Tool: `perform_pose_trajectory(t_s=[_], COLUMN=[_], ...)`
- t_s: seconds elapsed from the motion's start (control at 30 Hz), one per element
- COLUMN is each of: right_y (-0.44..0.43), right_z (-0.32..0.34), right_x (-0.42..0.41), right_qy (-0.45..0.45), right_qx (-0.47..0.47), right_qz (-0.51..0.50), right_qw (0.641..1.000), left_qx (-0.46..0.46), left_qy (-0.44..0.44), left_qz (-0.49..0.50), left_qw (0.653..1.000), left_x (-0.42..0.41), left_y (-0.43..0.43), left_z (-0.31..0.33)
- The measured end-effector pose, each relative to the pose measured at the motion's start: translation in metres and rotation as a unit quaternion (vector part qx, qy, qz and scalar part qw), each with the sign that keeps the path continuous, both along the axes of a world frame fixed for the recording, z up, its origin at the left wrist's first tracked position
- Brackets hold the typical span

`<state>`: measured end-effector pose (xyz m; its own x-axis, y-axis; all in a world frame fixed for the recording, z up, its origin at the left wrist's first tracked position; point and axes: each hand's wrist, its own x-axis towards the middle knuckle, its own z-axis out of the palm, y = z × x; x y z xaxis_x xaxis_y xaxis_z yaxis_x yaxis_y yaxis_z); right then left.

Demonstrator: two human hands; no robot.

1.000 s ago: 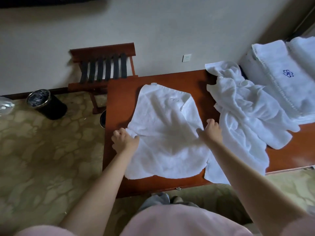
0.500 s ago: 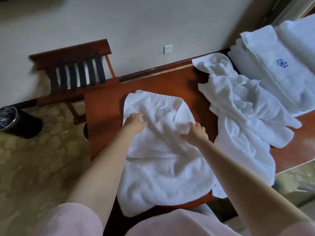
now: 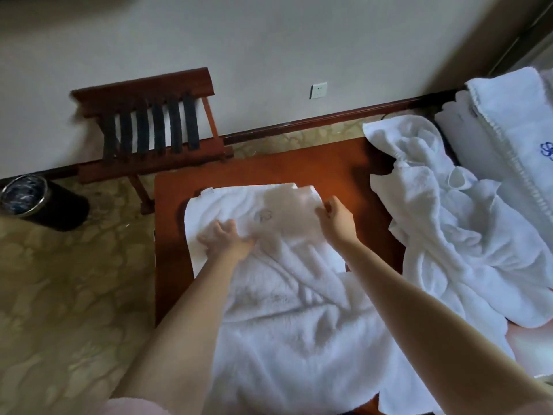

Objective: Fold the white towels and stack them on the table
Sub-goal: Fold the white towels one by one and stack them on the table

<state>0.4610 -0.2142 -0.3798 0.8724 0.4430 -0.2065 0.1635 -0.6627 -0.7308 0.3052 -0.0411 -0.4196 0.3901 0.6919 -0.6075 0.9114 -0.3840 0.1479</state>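
Towel (image 3: 284,295): white terry with a thick soft nap, spread over the left half of the surface (image 3: 269,163). The far end lies flat with a straight edge and rounded corners. A faint grey stitched mark (image 3: 263,215) shows close to that edge. The near half is rumpled into long ridges and spills over the near edge towards the person.

Left hand (image 3: 223,239): palm down and fingers spread, pressing flat on the far left part of the towel.

Right hand (image 3: 336,221): at the far right corner, with fingers curled in and thumb meeting them, pinching the cloth edge. The view is slightly blurred there.

Surface: red-brown polished wood, rectangular, with a bare strip showing beyond the towel and down its left side.

Heap (image 3: 449,235): more white terry, crumpled and twisted, just to the right of the towel on the same surface.

Stack (image 3: 508,115): folded white towels at the far right, squared off, with a ribbed woven band down the top one and a blue monogram (image 3: 547,149).

Rack (image 3: 152,124): a dark red wood frame with black webbing straps. It stands against the pale wall beyond the left corner of the surface.

Bin (image 3: 33,199): a black cylinder with a bright metal rim, on the carpet (image 3: 59,295) to the left. The carpet is olive-tan with a mottled pattern.

Socket (image 3: 318,90): a white square plate low on the wall.
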Motion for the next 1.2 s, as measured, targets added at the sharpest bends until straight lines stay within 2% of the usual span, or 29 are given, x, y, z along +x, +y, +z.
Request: perform_pose_trajectory(t_s=[0.1, 0.17, 0.2, 0.27, 0.33, 0.37, 0.43, 0.5, 0.6, 0.77, 0.87, 1.0, 1.1, 1.2], right_y=[0.032, 0.043, 0.044, 0.039, 0.032, 0.027, 0.018, 0.011, 0.013, 0.031, 0.029, 0.010, -0.008, -0.028], right_z=[0.014, 0.015, 0.012, 0.000, -0.017, -0.027, -0.047, -0.064, -0.070, -0.057, -0.045, -0.025, -0.007, 0.008], right_x=[0.031, 0.048, 0.052, 0.045, 0.024, 0.014, 0.003, 0.008, 0.030, 0.056, 0.041, 0.000, -0.031, -0.060], right_qy=[0.015, 0.019, -0.015, -0.138, -0.228, -0.231, -0.179, -0.136, -0.136, -0.099, -0.098, -0.152, -0.148, -0.104], right_qx=[0.077, 0.058, 0.002, -0.104, -0.114, -0.124, -0.199, -0.268, -0.294, -0.337, -0.310, -0.184, -0.080, -0.044], right_qz=[-0.108, -0.150, -0.136, -0.059, 0.049, 0.113, 0.222, 0.269, 0.272, 0.258, 0.228, 0.200, 0.235, 0.297], right_qw=[0.991, 0.987, 0.991, 0.983, 0.966, 0.958, 0.938, 0.915, 0.906, 0.900, 0.918, 0.950, 0.957, 0.948], left_qx=[-0.028, 0.004, 0.029, 0.072, 0.072, 0.058, 0.043, 0.041, 0.036, 0.032, 0.026, 0.084, 0.143, 0.157], left_qy=[-0.017, -0.004, -0.003, -0.025, -0.056, -0.064, -0.067, -0.076, -0.072, 0.011, 0.000, -0.107, -0.199, -0.273], left_qz=[0.015, -0.023, -0.036, -0.045, -0.041, -0.041, -0.061, -0.081, -0.083, -0.106, -0.093, -0.106, -0.110, -0.121], left_qw=[0.999, 1.000, 0.999, 0.996, 0.995, 0.995, 0.995, 0.993, 0.993, 0.994, 0.995, 0.985, 0.963, 0.941], left_x=[-0.006, -0.005, -0.005, -0.006, -0.006, -0.006, -0.008, -0.013, -0.014, 0.001, 0.005, -0.015, -0.042, -0.071], left_y=[0.011, 0.013, 0.013, 0.010, 0.009, 0.008, 0.008, 0.011, 0.026, 0.041, 0.029, -0.005, -0.031, -0.055], left_z=[0.000, 0.000, 0.000, -0.002, -0.007, -0.011, -0.018, -0.025, -0.027, -0.014, -0.001, 0.016, 0.031, 0.045])
